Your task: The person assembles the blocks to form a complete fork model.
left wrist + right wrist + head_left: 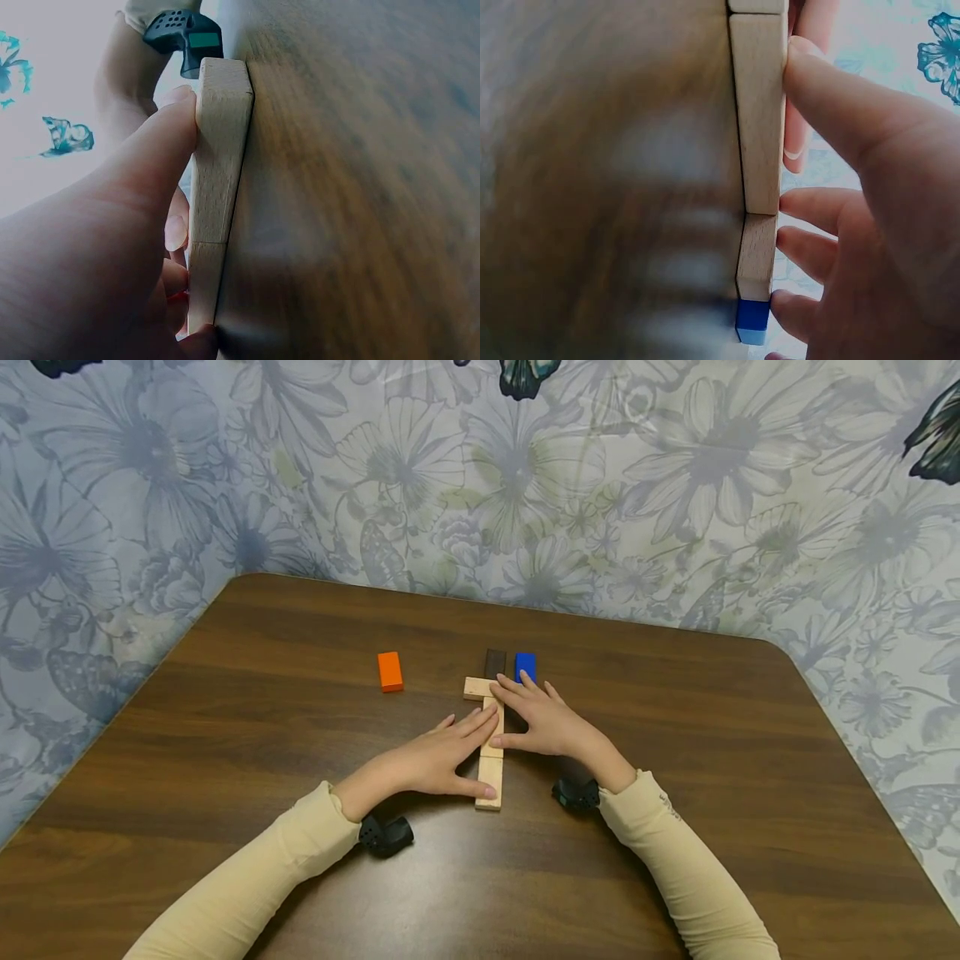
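Two plain wooden blocks lie end to end on the table, a near block (490, 774) and a middle block (761, 112). At their far end a third wooden block (476, 688) lies crosswise. My left hand (431, 762) stretches over the row from the left, its thumb on the near block and its fingertips on the middle one. From the right, my right hand (549, 720) rests its thumb on the middle block, with its fingers spread towards the crosswise block. Beyond are a dark brown block (495, 662) and a blue block (527, 663), partly hidden by the right fingers.
An orange block (390, 672) lies apart on the left of the brown wooden table (300, 643). Behind the table's far edge hangs a flowered wall covering (405, 468). A black wrist camera (386, 836) sits under the left wrist, another camera (576, 794) under the right.
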`<state>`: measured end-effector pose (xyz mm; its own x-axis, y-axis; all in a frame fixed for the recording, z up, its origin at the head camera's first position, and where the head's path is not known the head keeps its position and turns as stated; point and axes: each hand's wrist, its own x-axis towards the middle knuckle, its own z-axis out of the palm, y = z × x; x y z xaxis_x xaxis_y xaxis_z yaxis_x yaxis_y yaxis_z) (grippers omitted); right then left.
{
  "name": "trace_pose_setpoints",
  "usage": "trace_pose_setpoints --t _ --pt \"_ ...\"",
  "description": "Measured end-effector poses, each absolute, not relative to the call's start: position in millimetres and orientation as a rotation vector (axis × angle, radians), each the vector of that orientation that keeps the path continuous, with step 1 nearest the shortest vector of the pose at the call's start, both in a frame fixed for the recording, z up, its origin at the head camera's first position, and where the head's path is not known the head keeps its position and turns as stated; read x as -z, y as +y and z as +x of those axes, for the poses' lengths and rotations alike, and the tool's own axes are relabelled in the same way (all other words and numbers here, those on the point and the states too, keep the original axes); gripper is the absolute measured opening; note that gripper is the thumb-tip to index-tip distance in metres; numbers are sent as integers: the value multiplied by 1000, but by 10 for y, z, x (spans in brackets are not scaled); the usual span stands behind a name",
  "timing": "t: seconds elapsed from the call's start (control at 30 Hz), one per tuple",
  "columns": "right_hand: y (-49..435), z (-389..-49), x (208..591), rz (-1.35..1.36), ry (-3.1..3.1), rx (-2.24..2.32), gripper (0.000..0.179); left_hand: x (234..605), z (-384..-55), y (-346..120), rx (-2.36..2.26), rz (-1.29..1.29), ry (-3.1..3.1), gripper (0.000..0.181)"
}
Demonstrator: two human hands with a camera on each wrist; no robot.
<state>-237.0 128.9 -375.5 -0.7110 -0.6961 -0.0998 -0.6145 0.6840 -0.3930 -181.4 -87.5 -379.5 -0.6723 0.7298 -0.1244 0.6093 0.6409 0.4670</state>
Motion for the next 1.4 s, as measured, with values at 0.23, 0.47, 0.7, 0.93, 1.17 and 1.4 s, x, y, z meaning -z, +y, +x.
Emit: trace_pose_setpoints --t 0.23,0.47,0.7,0.93,1.17,1.4 --pt "1314 -2370 3745 -1050 2650 487 82 3776 -1829 -854 -581 1066 2556 97" --pt "1312 -2365 3727 -1045 2641 475 82 3672 -1921 -946 -683 1068 2539 91" --pt "1306 -2364 3719 -1039 2645 469 82 3497 -2144 -1264 -874 990 2622 80" --pt "1312 -2368 3730 -1042 2647 487 82 3482 -2384 -1717 -980 806 2785 79" --pt "1321 -2360 3742 -1059 2651 491 83 3595 -2494 -2000 -844 663 2803 85" --pt "1327 -2345 3739 -1050 2645 495 82 3710 -2531 -2061 -797 596 2775 87"
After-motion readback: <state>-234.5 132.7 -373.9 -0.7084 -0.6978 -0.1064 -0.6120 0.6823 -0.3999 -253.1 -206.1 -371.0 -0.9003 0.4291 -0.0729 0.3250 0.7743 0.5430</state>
